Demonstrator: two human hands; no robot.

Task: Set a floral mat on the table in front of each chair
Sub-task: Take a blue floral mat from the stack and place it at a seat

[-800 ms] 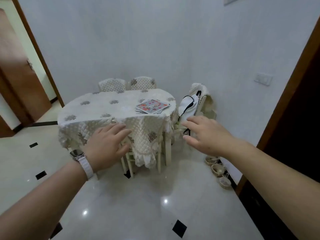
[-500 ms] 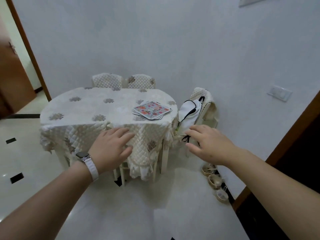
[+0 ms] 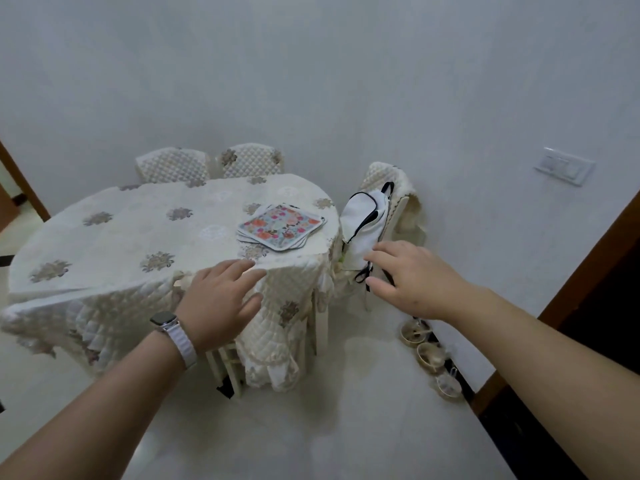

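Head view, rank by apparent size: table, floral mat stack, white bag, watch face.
1. table
2-3. white bag and floral mat stack: look about alike, not ranked
4. watch face: smallest, even though nearest the camera

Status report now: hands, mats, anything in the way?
Left hand open, right hand open, both empty. Mats stacked on table, none laid. White bag on the chair nearest them.

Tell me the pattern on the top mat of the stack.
Pink and orange flowers on pale blue, dark edging; top mat, head view.
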